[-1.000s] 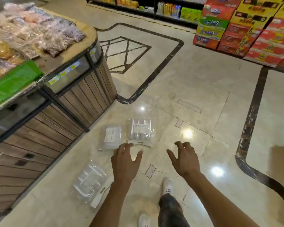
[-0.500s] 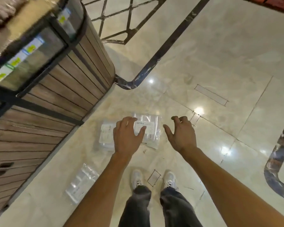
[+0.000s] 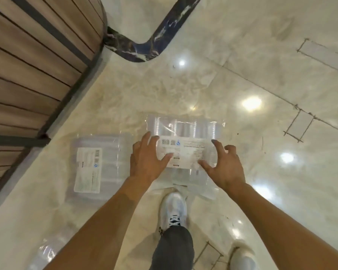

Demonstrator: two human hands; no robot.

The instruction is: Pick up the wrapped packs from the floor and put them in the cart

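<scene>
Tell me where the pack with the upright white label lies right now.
In the head view, the labelled pack lies flat on the marble floor, left of the left hand and right of the wooden counter base.

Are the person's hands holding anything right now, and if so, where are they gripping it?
Both hands are on the clear wrapped pack on the floor: left hand at its left side, right hand at its right. A firm grip cannot be told yet.
</scene>
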